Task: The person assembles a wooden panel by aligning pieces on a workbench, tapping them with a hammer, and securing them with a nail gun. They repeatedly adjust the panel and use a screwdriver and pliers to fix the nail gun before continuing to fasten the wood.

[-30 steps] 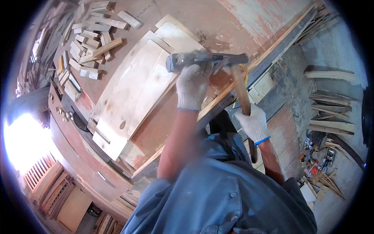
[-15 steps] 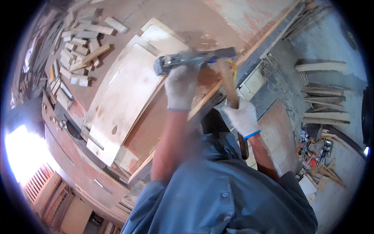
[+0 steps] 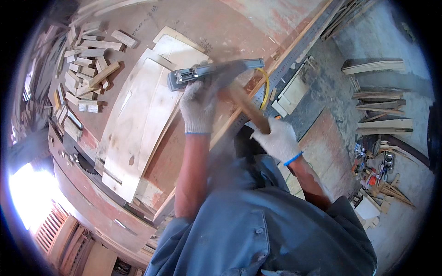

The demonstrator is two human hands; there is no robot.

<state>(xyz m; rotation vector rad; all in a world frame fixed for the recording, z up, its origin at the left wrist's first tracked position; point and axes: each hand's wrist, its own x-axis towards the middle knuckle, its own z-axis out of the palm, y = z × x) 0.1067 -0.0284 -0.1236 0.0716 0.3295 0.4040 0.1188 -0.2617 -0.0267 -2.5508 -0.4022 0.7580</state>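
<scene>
Hammer point(image 3: 251, 108) brought in along the grey tool point(image 3: 198, 71) (a nail gun, by its look), nearer the left hand point(image 3: 199, 103) than half a second ago; more of the yellow hose point(image 3: 266, 89) bared. The two are thus seen overlapped; whether contact is made cannot be told, the hammer's head being blurred. Tool gripped in the gloved left hand, held over the bench point(image 3: 170, 147); hammer's handle closed upon by the gloved right hand point(image 3: 278, 140), nearer the body. Bench top reddish, worn. Pale panels point(image 3: 133, 124) laid on it, blocks point(image 3: 92, 76) heaped beyond, a toothed blade point(image 3: 86, 164) at left. Boards point(image 3: 377, 66) stacked at right; scraps and small tools point(image 3: 375, 170) strewn on grey floor point(image 3: 400, 230).
</scene>
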